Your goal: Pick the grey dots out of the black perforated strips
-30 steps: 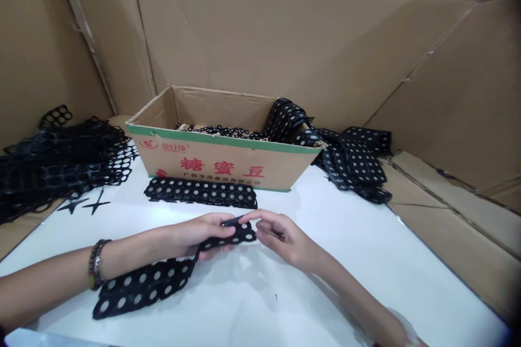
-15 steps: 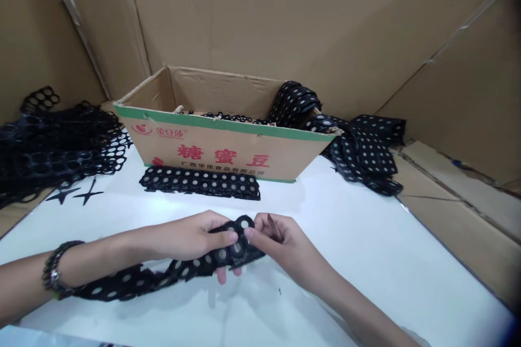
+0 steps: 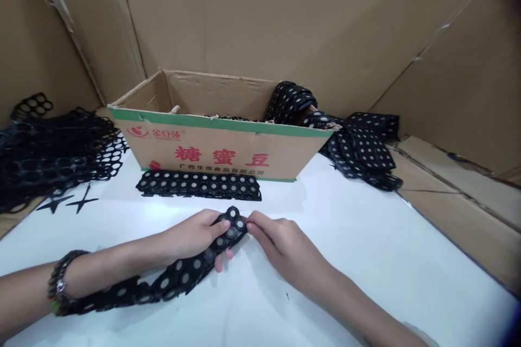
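My left hand [image 3: 199,236] grips a long black strip [image 3: 188,276] set with pale round discs, thumb on top near its far end and fingers below. The strip trails under my left forearm to the left. At the strip's right corner, my right hand [image 3: 277,236] pinches close to the edge. A sliver of a thin brownish pointed tool [image 3: 243,219] shows at its fingertips; most of it is hidden. Just beyond my hands lies a folded stack of similar dotted strips [image 3: 199,185], in front of a cardboard box [image 3: 220,143].
More dotted strips [image 3: 362,149] hang over the box's right edge onto the white table [image 3: 345,227]. A heap of black mesh with round holes [image 3: 57,146] lies on the left, with two star-shaped black scraps [image 3: 81,201] nearby. Cardboard panels [image 3: 260,16] surround the table.
My right hand has turned and its fingers now meet at the strip's right edge; the brownish tool in it is mostly hidden. The strip's end has tilted upward and shifted slightly left.
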The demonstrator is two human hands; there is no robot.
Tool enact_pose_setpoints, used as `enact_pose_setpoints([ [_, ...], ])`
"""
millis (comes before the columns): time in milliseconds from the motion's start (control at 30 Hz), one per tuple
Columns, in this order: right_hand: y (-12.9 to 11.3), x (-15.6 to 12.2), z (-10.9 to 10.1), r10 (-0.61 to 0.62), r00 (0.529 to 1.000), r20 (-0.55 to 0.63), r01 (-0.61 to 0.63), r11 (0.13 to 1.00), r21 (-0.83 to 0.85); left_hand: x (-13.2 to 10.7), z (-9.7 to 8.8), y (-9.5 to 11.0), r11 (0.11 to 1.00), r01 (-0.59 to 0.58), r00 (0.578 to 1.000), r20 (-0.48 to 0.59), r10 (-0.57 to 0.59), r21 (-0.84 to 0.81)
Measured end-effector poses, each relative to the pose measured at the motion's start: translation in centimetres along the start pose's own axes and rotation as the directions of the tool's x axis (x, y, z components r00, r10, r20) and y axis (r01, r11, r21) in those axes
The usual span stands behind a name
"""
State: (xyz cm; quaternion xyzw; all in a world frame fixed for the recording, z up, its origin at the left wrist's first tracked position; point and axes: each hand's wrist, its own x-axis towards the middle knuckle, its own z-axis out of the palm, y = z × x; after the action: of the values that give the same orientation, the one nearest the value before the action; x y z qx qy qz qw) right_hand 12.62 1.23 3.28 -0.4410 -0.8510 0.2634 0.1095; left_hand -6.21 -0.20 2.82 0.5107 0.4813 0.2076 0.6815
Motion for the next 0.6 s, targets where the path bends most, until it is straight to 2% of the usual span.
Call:
enact_pose_setpoints([
  [100,-0.1,-0.2,0.9,-0.008,0.999,0.041,0.019,0.958,-0.288,0.1,0.1,-0.1,0.999,-0.017,0.999,0.027,0.018,-0.035],
  [167,-0.1,-0.2,1.5,0.001,0.999,0.045,0.016,0.92,-0.393,0.2,0.1,-0.2,0.998,-0.028,0.999,0.028,0.029,-0.052],
  [400,-0.1,0.1,1.9,0.031,0.999,0.02,-0.02,0.901,-0.433,0.2,0.1,-0.4,0.999,-0.038,0.999,0.016,0.038,-0.038],
  [600,-0.3,0.3,1.8,0.038,0.998,0.045,-0.016,0.912,-0.41,0.2,0.0,-0.4,0.999,-0.045,0.999,0.015,0.045,-0.025],
])
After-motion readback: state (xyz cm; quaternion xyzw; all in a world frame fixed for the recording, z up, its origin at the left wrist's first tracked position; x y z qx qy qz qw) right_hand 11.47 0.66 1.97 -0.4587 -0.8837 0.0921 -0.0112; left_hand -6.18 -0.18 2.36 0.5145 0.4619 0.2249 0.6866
